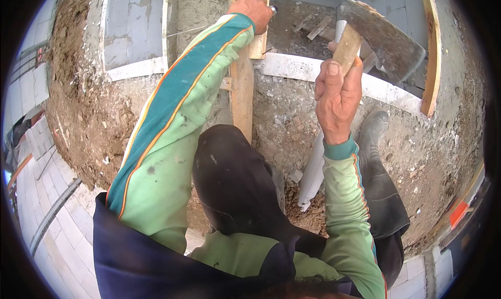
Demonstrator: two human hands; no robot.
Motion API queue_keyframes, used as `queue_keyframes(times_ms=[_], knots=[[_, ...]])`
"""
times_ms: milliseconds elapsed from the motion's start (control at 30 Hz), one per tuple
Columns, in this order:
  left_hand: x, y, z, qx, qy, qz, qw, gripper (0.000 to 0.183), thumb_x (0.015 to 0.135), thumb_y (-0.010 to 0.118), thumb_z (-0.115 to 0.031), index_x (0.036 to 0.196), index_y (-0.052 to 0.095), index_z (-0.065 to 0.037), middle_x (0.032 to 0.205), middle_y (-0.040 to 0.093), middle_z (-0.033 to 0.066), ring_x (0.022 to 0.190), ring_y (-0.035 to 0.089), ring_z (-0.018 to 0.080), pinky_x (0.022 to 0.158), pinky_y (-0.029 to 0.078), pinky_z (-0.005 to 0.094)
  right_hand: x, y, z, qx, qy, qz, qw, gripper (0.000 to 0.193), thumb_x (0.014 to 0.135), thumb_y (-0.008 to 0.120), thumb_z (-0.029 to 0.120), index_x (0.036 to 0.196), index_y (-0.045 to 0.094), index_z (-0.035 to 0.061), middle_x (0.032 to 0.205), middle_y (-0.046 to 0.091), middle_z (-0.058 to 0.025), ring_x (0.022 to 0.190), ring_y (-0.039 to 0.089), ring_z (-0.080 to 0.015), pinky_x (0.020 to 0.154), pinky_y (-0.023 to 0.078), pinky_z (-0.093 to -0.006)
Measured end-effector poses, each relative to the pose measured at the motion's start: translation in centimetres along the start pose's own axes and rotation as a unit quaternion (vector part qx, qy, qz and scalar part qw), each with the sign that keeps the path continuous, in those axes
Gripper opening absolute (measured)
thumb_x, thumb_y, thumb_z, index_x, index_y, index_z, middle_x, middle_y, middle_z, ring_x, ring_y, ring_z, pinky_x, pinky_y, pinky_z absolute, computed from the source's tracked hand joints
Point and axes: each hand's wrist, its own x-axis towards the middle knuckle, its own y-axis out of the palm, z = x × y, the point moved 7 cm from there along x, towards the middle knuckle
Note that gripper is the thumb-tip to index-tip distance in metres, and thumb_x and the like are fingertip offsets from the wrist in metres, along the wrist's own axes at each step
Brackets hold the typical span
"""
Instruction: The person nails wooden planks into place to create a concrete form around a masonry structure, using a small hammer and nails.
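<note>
My right hand (339, 93) is closed round the wooden handle (346, 49) of a hatchet. The hatchet's broad, worn metal head (389, 43) is raised at the upper right, its pale edge facing right. Ahead, my left hand (253, 15) lies with curled fingers against upright wooden boards (241, 90). Small dark, shiny bits show by its fingers, but what it grips is too small to make out. A shorter board (258, 46) stands against the longer one, beside my left wrist.
A white-edged opening (292, 67) with wood scraps lies beyond my right hand, with a wooden strip (432, 54) on its right. A white pipe (313, 176) leans between my legs. My black boot (376, 163) stands on rough soil. Pale blocks (57, 205) lie at left.
</note>
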Motion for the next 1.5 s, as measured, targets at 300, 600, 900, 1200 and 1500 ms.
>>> queue_keyframes(times_ms=[300,600,900,1200,1500], knots=[[1.2,-0.2,-0.5,-0.014,-0.013,-0.014,1.000,0.030,0.083,0.068,-0.031,0.107,0.070,-0.012,0.111,0.062,0.0091,0.100,0.066,0.0284,0.079,0.058,0.0419,-7.4,3.3,-10.6,0.149,0.208,-0.030,0.966,0.032,0.101,0.047,0.022,0.127,0.045,0.0027,0.076,0.050,-0.0004,0.058,0.045,-0.0073,0.050,0.038,-0.0217],[1.1,-0.4,-0.5,-0.046,0.012,-0.051,0.998,0.022,0.081,0.065,-0.025,0.097,0.073,-0.011,0.103,0.065,0.0161,0.101,0.065,0.0318,0.077,0.056,0.0456,-5.6,4.6,-9.7,-0.123,0.062,0.048,0.989,0.029,0.099,0.050,0.019,0.121,0.047,0.0009,0.085,0.063,-0.0230,0.074,0.063,-0.0378,0.065,0.047,-0.0437],[1.0,0.7,0.7,-0.048,0.008,-0.062,0.997,0.021,0.081,0.063,-0.021,0.096,0.073,-0.010,0.103,0.066,0.0151,0.101,0.065,0.0315,0.077,0.056,0.0442,0.1,-1.9,10.1,0.191,-0.173,-0.155,0.954,0.041,0.100,0.051,0.028,0.127,0.041,-0.0002,0.076,0.054,-0.0069,0.054,0.048,-0.0097,0.048,0.042,-0.0221],[2.0,-0.6,0.3,0.024,-0.019,-0.055,0.998,0.030,0.083,0.069,-0.030,0.108,0.070,-0.013,0.115,0.062,0.0077,0.102,0.066,0.0291,0.081,0.057,0.0435,-4.4,3.8,-12.6,-0.194,0.105,0.114,0.969,0.032,0.099,0.050,0.022,0.119,0.044,-0.0023,0.085,0.060,-0.0256,0.071,0.060,-0.0398,0.067,0.048,-0.0435],[1.1,0.0,0.6,-0.058,-0.015,-0.077,0.995,0.023,0.085,0.055,-0.017,0.098,0.073,-0.011,0.104,0.067,0.0142,0.103,0.065,0.0314,0.082,0.055,0.0430,-3.6,0.0,3.5,0.186,-0.173,-0.126,0.959,0.031,0.099,0.051,0.020,0.120,0.042,-0.0019,0.081,0.055,-0.0106,0.061,0.051,-0.0158,0.055,0.045,-0.0295]])
